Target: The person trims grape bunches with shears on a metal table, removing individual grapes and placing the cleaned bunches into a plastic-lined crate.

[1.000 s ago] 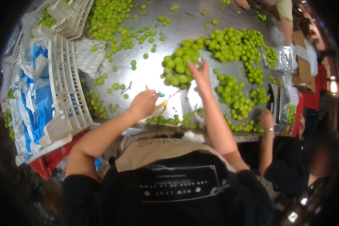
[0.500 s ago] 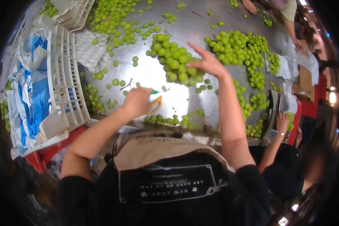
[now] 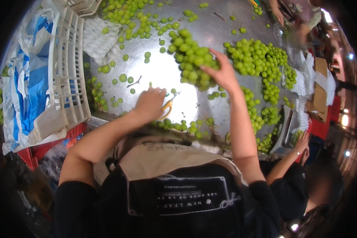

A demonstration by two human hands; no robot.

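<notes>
A bunch of green grapes (image 3: 192,59) is tilted at the middle of the metal table, with my right hand (image 3: 225,74) around its right side. The thumb and forefinger press on the berries; the other fingers are partly hidden. Low over the table to the left, my left hand (image 3: 148,105) is curled over a pair of scissors (image 3: 167,109). One yellow handle loop shows beside the palm, and the blades point toward the far right. The fingers hide most of the green handle. Loose grapes (image 3: 123,77) and a bare stem (image 3: 135,82) lie close by.
More grape bunches (image 3: 248,57) are at the right; loose grapes (image 3: 127,16) spread at the far left. A white plastic crate (image 3: 69,75) and a white foam net (image 3: 101,41) stand left. Co-workers' hands (image 3: 301,142) are at the right; another scissors (image 3: 254,2) lies far off.
The bunch has shifted right and tilted with my right hand, whose fingers have closed in on it. My left hand and the scissors keep nearly the same place on the table. The view has shifted slightly.
</notes>
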